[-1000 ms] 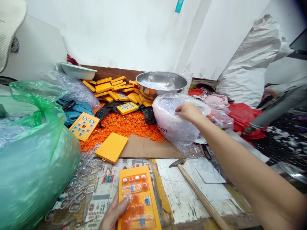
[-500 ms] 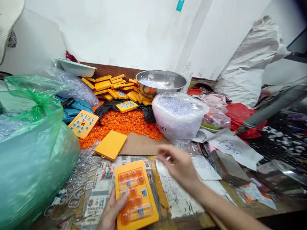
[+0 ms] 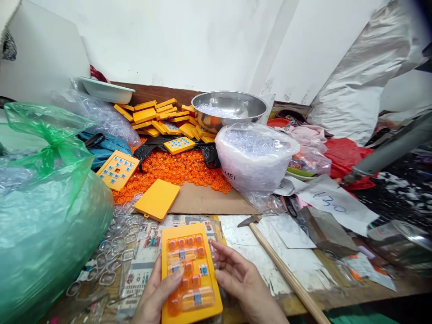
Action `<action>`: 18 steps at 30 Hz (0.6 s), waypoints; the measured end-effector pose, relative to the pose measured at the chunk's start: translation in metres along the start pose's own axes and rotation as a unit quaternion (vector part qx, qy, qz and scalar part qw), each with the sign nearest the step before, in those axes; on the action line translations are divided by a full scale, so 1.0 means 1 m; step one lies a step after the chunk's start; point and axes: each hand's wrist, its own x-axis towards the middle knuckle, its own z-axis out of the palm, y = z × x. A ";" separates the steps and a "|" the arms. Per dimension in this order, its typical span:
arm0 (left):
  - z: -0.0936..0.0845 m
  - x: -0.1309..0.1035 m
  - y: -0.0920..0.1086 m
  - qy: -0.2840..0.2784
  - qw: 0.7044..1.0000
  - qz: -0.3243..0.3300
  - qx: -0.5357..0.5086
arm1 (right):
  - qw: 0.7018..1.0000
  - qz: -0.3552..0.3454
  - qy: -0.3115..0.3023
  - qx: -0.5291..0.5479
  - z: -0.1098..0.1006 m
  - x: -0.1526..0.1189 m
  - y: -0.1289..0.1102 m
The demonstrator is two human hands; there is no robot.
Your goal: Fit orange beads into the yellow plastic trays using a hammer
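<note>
Clock centred on the panel. Far left, 9 to 10 o'clock: green bag (image 3: pixel 57 238), then loose clear rings (image 3: pixel 116 256) scattered about 10. Left hand (image 3: pixel 151 294) at 8: we see it grasping the panel (image 3: pixel 193 275), thumb pressed on the face, other fingers mostly hidden underneath. Panel sits bottom centre, held face up, orange caps (image 3: pixel 185 283) in it. Yellow lid (image 3: pixel 158 199) at 11, orange rings (image 3: pixel 182 166) at 12. Right hand (image 3: pixel 239 276) at 3, just beside the panel's right edge, fingers half curled; we can't tell if they pinch a clear piece or touch the edge. White bag (image 3: pixel 254 157) at 1, hammer (image 3: pixel 286 270) from 2 round to 4, block (image 3: pixel 327 231) near 3.

Risks, our guess: the one-handed hold could let the panel tip if the right fingers push on its far edge, spilling any loose caps. A slipping thumb might shift the piece under it. A wide swing of the right hand could knock the hammer handle.
</note>
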 end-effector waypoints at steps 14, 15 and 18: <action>0.006 -0.009 -0.010 0.045 0.998 0.029 -0.032 | 0.986 -0.074 0.140 0.049 0.010 -0.012 -0.002; 0.009 -0.009 -0.012 0.055 0.997 0.040 -0.034 | 0.982 -0.084 0.165 0.038 0.014 -0.013 -0.001; 0.017 -0.011 -0.019 0.073 0.994 0.076 -0.042 | 0.973 -0.105 0.204 0.001 0.028 -0.018 0.007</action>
